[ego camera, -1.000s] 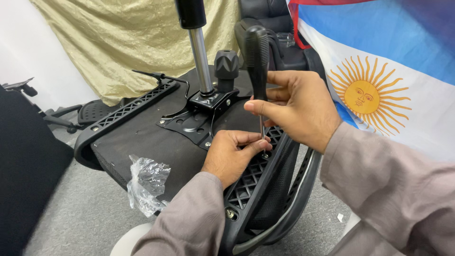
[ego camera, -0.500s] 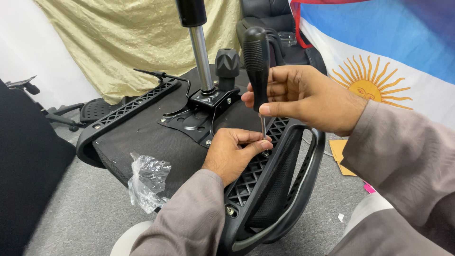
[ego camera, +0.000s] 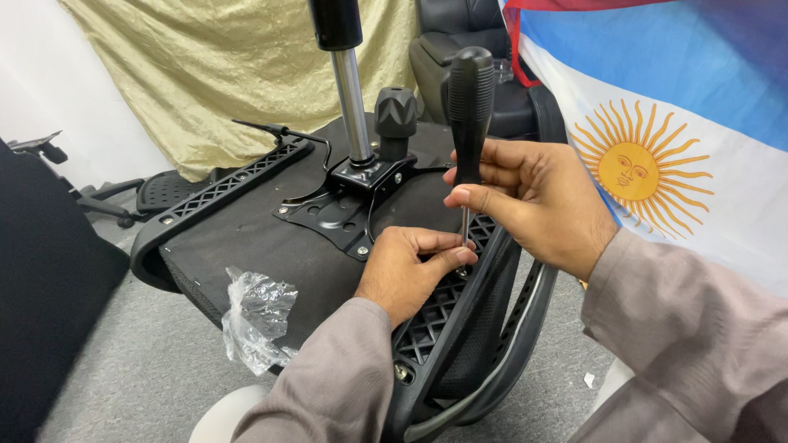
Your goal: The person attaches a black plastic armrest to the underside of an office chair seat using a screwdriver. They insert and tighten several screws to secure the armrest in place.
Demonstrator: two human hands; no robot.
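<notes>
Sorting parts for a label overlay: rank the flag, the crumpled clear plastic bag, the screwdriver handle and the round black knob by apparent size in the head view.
1. Flag, by far the largest.
2. Crumpled clear plastic bag.
3. Screwdriver handle, close to the bag; it stands nearer the camera, so this order is unsure.
4. Round black knob, smallest.

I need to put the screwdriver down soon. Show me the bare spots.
Free: grey carpet left of the plastic bag; seat underside between the armrest and metal plate. Crowded: around left hand, right hand, screwdriver.
</notes>
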